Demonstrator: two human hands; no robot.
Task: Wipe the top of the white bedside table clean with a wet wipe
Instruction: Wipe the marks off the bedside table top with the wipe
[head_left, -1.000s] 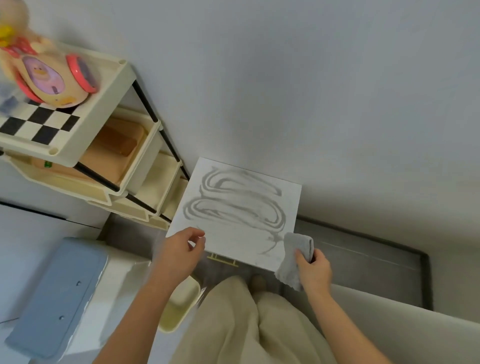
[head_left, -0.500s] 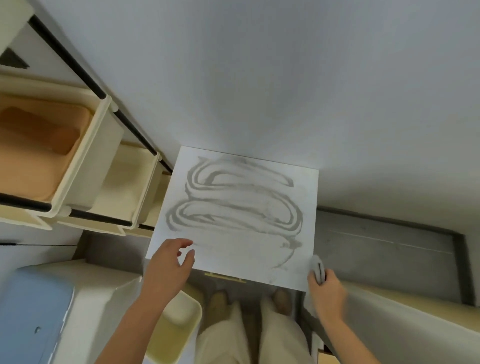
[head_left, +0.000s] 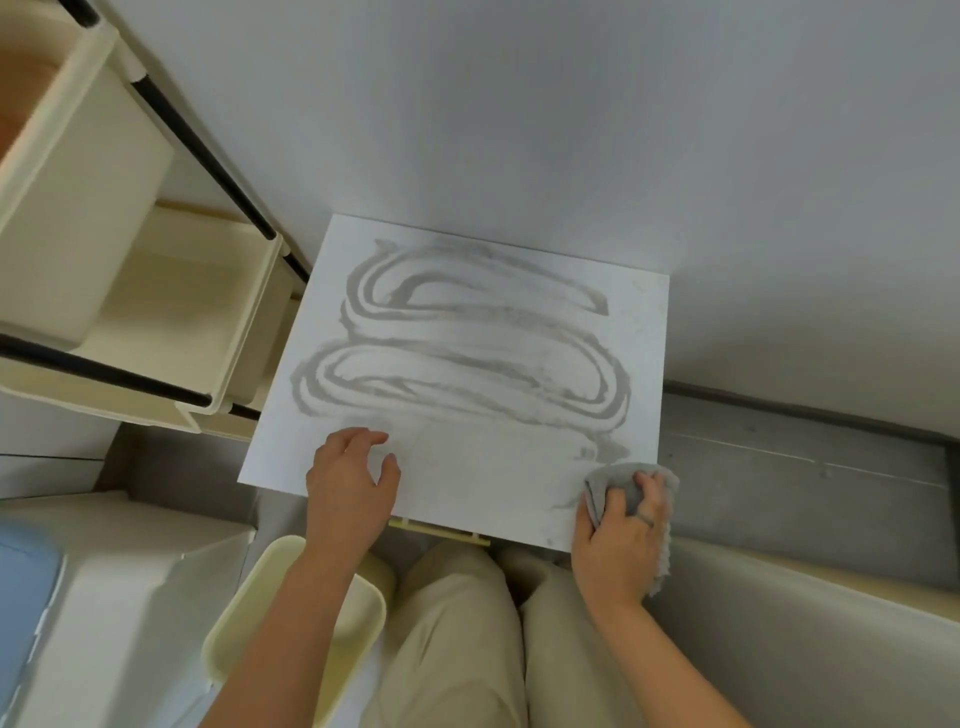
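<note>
Head view: the white bench (head_left: 641, 322) stands against the far wall, its square top facing up. Looping grey smears (head_left: 467, 364) cover the far and middle parts of the top. The near strip looks paler, with a faint streak at the near right corner.

The wet wipe (head_left: 602, 483) is bunched at that near right corner, lying on the top. The right hand (head_left: 621, 545) is clamped on it, with fingers curled over the wad and the thumb against its left side. A loose flap of the wipe hangs past the bench's right edge under the hand.

The left hand (head_left: 345, 488) lies at the near left part of the top. Its fingers are loosely bent and spread, and it holds nothing. Whether the fingertips press the surface or hover just above it I cannot tell.

The wipe looks soft, limp and light, so it will fold and roll if pushed by one edge. A flat palm or several fingers over the middle of the wad would probably keep more of it on the surface. It is already grey, so turning a cleaner face down may help. The top looks stiff and smooth, and probably slick where damp. The bench may be light, so bracing its near edge seems wise.

A cream shelf cart (head_left: 156, 312) stands just to the bench's left, and a pale tray (head_left: 244, 629) sits near, below the left forearm.
</note>
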